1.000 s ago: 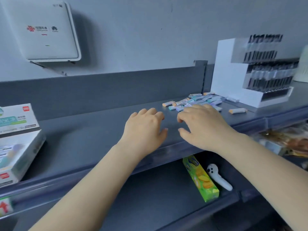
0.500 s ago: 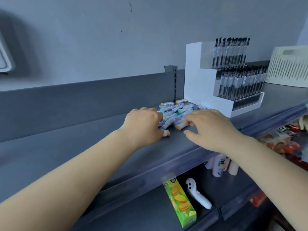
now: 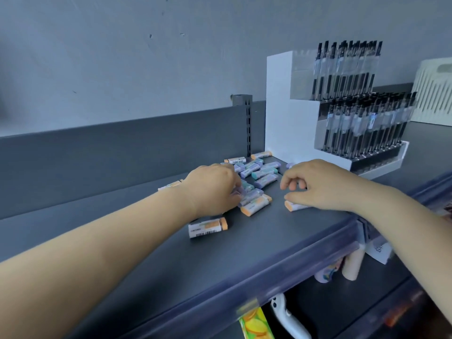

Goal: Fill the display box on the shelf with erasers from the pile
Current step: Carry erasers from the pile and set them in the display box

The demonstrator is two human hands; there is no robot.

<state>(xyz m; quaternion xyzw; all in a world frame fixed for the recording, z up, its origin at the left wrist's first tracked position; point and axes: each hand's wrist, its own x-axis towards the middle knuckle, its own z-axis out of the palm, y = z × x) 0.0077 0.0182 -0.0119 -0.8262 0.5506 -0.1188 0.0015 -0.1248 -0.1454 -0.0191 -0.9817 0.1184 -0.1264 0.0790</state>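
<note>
Dark grey shelf [image 3: 171, 260], carrying a pile of erasers [image 3: 256, 177] between left hand [image 3: 212, 192] and right hand [image 3: 322, 184]. One orange-tipped eraser [image 3: 208, 227] lying just under the left wrist. White pen display [image 3: 342, 118] standing beyond the right hand.

The shelf [image 3: 146, 241] is dark grey, and its back panel [image 3: 122, 148] is a like dark grey under a paler blue-grey wall [image 3: 146, 57]. The erasers [image 3: 256, 177] in the pile have white printed sleeves with ends of lilac, teal or orange; one lone eraser [image 3: 208, 227] near the front has an orange end and a black barcode. The pen stand [image 3: 288, 118] is white, with black and clear pens [image 3: 362, 123] in rows. A cream slatted basket [image 3: 433, 94] stands at far right. Below, a box [image 3: 255, 325] is bright green with yellow-orange rounds.
</note>
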